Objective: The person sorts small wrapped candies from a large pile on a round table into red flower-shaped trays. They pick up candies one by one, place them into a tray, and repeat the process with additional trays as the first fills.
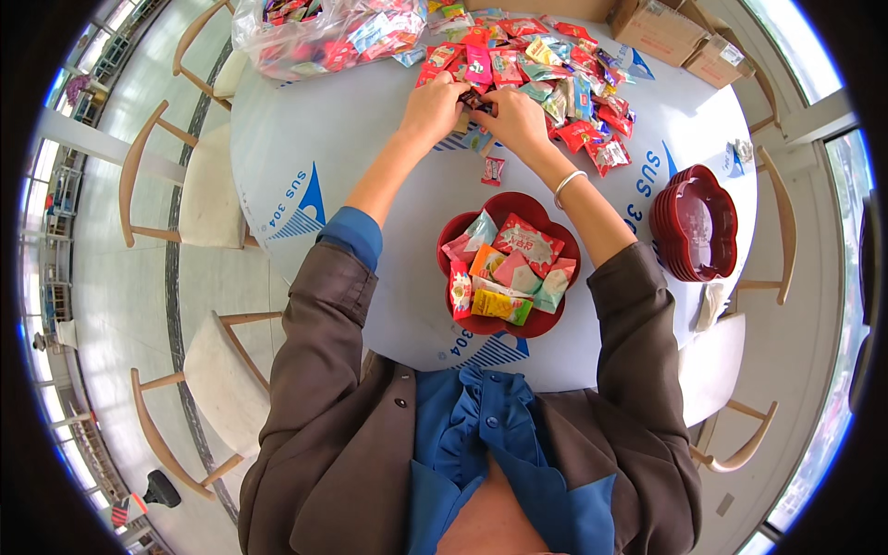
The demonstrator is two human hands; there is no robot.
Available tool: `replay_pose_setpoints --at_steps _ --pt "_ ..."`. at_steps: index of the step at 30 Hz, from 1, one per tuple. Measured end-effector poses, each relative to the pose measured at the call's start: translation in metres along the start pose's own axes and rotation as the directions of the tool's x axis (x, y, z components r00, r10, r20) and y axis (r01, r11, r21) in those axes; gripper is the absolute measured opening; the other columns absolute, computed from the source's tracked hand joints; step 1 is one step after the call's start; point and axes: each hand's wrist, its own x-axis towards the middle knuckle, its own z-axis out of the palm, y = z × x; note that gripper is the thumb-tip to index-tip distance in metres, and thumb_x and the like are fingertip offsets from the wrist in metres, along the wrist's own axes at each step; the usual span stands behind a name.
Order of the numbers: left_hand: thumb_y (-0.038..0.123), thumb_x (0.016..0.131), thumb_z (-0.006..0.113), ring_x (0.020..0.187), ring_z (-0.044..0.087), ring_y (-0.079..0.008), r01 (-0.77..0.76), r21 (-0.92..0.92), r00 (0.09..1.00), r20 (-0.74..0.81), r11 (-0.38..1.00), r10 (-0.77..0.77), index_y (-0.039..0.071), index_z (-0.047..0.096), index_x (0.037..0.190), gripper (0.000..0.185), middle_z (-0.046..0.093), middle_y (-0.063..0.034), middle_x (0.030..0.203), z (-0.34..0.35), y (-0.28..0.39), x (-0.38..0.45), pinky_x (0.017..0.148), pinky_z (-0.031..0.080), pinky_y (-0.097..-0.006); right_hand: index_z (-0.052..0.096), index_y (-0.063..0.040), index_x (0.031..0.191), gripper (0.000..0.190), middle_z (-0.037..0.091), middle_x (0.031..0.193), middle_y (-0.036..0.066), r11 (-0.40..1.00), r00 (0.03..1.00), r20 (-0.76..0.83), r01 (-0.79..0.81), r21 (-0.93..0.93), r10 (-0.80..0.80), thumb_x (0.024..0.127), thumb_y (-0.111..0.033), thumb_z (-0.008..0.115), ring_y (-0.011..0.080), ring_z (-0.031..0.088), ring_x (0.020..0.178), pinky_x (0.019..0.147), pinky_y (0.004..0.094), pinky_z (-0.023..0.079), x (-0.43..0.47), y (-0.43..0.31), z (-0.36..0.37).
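Observation:
Both hands are at the near edge of a heap of wrapped candies (544, 59). My right hand (517, 119), with a bangle on its wrist, pinches a dark-wrapped candy (474, 100) between thumb and fingers. At the same wrapper's other side are the bent fingertips of my left hand (433, 109); their grip is partly hidden. A small pink-red candy (492, 171) lies apart, just below the hands. Closer to my body stands a dark red flower-shaped bowl (454, 232) holding several candies, among them a large red packet (528, 243) and a yellow-green one (501, 306).
Similar red bowls (694, 225) are stacked at the right of the round table (388, 277). A clear plastic bag of candies (333, 41) sits at the far left, cardboard boxes (666, 35) at the far right. Chairs (211, 187) surround the table.

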Motion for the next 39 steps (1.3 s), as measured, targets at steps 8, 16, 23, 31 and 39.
replay_pose_setpoints --at_steps 8,16,23,31,39 --pt "0.012 0.081 0.082 0.089 0.069 -0.0284 -0.080 -0.146 0.995 -0.076 0.986 0.070 0.012 0.074 0.103 0.024 0.067 -0.0041 0.108 0.000 -0.005 -0.008 0.076 0.055 -0.0397 0.079 -0.008 0.093 0.025 0.071 0.087 0.010 0.991 0.990 -0.119 0.092 0.102 -0.079 0.081 -0.030 0.078 0.0303 0.070 0.078 0.071 0.0427 0.056 -0.008 0.009 0.001" --pt "0.011 0.080 0.083 0.066 0.058 -0.0127 -0.022 -0.425 0.968 0.218 0.905 0.126 0.009 0.072 0.098 0.022 0.073 0.0004 0.112 -0.073 0.052 -0.025 0.066 0.051 -0.0311 0.078 -0.007 0.096 0.018 0.067 0.083 0.007 0.970 0.972 -0.164 0.191 0.149 -0.166 0.083 -0.020 0.080 0.0220 0.067 0.069 0.061 0.0340 0.054 -0.079 -0.013 -0.079" --pt "0.008 0.080 0.081 0.062 0.056 -0.0137 -0.027 -0.529 0.938 0.279 0.848 0.204 0.008 0.069 0.101 0.024 0.072 -0.0028 0.096 -0.096 0.096 -0.088 0.062 0.049 -0.0288 0.077 -0.008 0.098 0.021 0.064 0.082 0.007 0.955 0.963 -0.089 0.266 0.134 -0.256 0.078 -0.014 0.081 0.0261 0.066 0.067 0.062 0.0352 0.056 -0.153 -0.035 -0.104" --pt "0.010 0.077 0.082 0.088 0.066 -0.0269 -0.239 -0.431 0.945 0.101 0.870 0.310 0.007 0.073 0.102 0.028 0.070 -0.0074 0.096 -0.064 0.102 -0.111 0.080 0.056 -0.0390 0.074 -0.006 0.097 0.020 0.063 0.088 0.008 0.961 0.957 0.083 0.276 0.023 -0.277 0.082 -0.018 0.078 0.0285 0.067 0.077 0.068 0.0386 0.056 -0.164 -0.024 -0.087" --pt "0.009 0.077 0.081 0.097 0.064 -0.0272 -0.319 -0.333 0.935 0.041 0.888 0.351 0.006 0.073 0.100 0.024 0.069 -0.0064 0.098 -0.060 0.109 -0.116 0.083 0.056 -0.0391 0.072 -0.007 0.096 0.014 0.061 0.086 0.007 0.959 0.958 0.061 0.282 -0.008 -0.281 0.084 -0.014 0.074 0.0284 0.066 0.077 0.069 0.0393 0.056 -0.165 -0.022 -0.087"
